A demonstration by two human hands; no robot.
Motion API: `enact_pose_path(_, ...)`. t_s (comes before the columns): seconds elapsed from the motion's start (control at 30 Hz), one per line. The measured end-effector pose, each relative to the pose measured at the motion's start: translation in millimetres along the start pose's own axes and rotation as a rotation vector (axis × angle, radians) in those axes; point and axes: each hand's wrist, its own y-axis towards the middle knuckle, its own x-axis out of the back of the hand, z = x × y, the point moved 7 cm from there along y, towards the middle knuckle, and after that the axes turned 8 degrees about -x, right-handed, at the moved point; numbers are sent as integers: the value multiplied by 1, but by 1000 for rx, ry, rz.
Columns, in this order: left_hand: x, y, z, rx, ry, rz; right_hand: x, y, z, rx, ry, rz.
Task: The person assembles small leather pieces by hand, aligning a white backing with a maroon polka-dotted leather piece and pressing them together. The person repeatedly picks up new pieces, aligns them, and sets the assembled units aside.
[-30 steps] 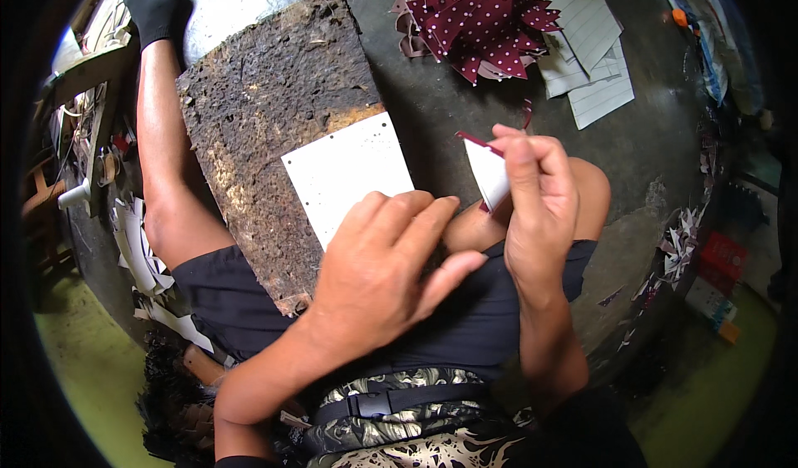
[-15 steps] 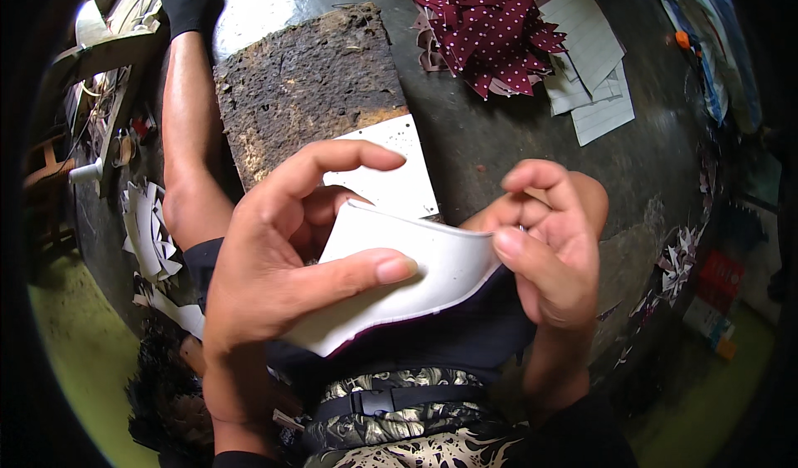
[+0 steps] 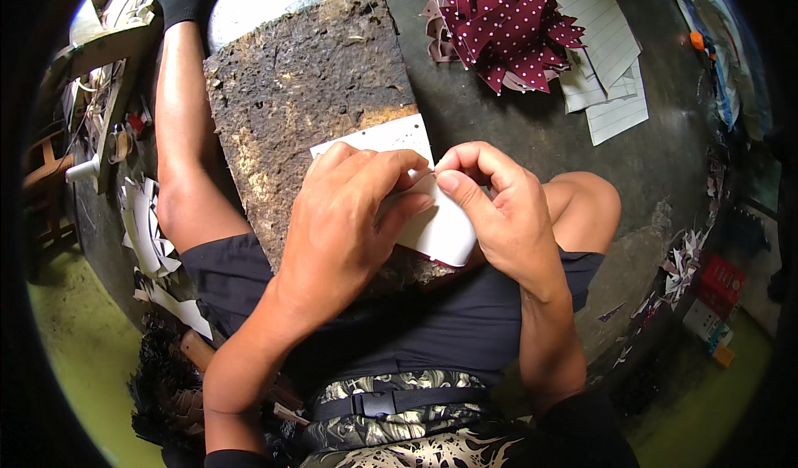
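Observation:
A white curved piece of sheet material (image 3: 439, 229), leather-like, is bent between my hands, with a thin dark red line along its lower edge. My left hand (image 3: 345, 210) pinches its left side between thumb and fingers, and the fingers hide part of it. My right hand (image 3: 503, 214) has thumb and forefinger closed on its upper edge, close to the left fingertips. Just beyond and beneath the hands, a white plate with small dark specks and holes (image 3: 403, 129) lies on a rough, dark, worn board (image 3: 303, 73).
Polka-dotted dark red cut pieces (image 3: 507, 27) are heaped on the floor at the far right, beside flat pale lined sheets (image 3: 619, 106). Pale scraps (image 3: 145, 227) lie at the left, near a wooden frame (image 3: 116, 94). My bent legs flank the board.
Both hands have moved away from my body, over the board, and drawn closer together. The white piece has moved with them and turned; both hands now pinch its upper edge area.

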Motion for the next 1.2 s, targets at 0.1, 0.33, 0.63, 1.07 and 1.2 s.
enact_pose_path(0.1,-4,-4,-3,-53,56,-120,-2,2,-4,-7,170,47)
enact_pose_path(0.33,-2,-10,-4,-19,90,-156,-2,9,-25,-127,406,115)
enact_pose_path(0.63,-3,-14,-6,-30,170,-168,-6,12,-35,-133,541,143)
enact_pose_path(1.07,-8,-15,-9,-127,195,-151,-8,13,-22,-100,250,2)
enact_pose_path(1.2,-9,-15,-9,-131,210,-125,-8,14,-27,-87,266,-20)
